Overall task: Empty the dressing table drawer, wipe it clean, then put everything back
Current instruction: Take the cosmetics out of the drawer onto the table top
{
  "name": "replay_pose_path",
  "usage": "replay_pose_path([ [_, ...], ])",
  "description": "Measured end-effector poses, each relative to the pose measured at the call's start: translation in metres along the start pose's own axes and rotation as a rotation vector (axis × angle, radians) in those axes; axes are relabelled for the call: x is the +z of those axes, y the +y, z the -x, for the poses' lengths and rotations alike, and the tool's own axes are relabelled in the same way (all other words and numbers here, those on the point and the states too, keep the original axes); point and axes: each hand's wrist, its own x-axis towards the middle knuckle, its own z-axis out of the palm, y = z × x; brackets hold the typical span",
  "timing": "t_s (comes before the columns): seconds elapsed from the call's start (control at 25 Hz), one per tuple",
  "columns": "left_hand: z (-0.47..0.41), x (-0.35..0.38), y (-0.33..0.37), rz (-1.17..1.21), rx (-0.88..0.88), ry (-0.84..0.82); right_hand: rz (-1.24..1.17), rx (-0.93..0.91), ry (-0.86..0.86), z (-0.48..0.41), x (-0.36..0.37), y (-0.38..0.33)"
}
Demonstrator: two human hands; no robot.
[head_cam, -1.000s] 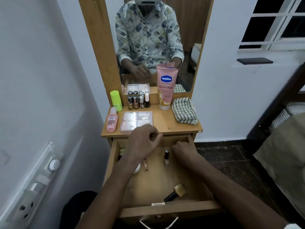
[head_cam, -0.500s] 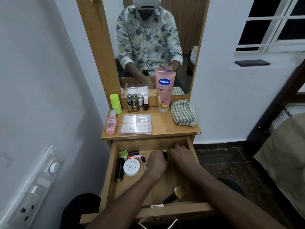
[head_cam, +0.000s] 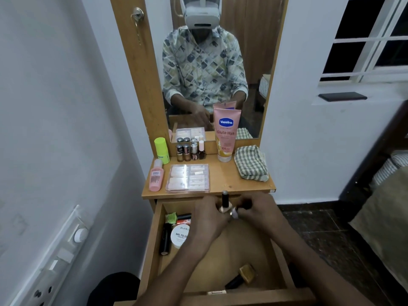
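1. We see the left hand (head_cam: pixel 207 219), its grip closed round a nail polish bottle (head_cam: pixel 225 200), holding it upright, dark cap up, at centre frame over the back of the open wooden drawer (head_cam: pixel 154 244).
2. The right hand (head_cam: pixel 258 209) meets it from the right, fingers curled at the bottle's pale base. Whether that grip pinches the bottle or another small thing, we cannot tell.
3. Below the surface (head_cam: pixel 223 180), the drawer holds a white jar (head_cam: pixel 180 236) and black tube (head_cam: pixel 165 239) at left, and a gold-capped bottle (head_cam: pixel 242 276) near its front.
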Motion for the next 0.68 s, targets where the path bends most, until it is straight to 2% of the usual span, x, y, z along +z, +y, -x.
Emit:
replay_pose_path([
  [0.16, -0.047, -0.033, 0.028, -0.039, 0.021, 0.233, -0.072, -0.075, 0.291, -0.033, -0.031, -0.034],
  [0.4, -0.125, -0.028, 0.03, -0.254, 0.025, 0.28, 0.085, 0.043, 0.234, -0.111, -0.02, -0.045],
  [0.68, -0.148, -0.008, 0.019, -0.159, -0.003, 0.413, -0.021, 0.037, 0.341, -0.122, 0.002, -0.035],
])
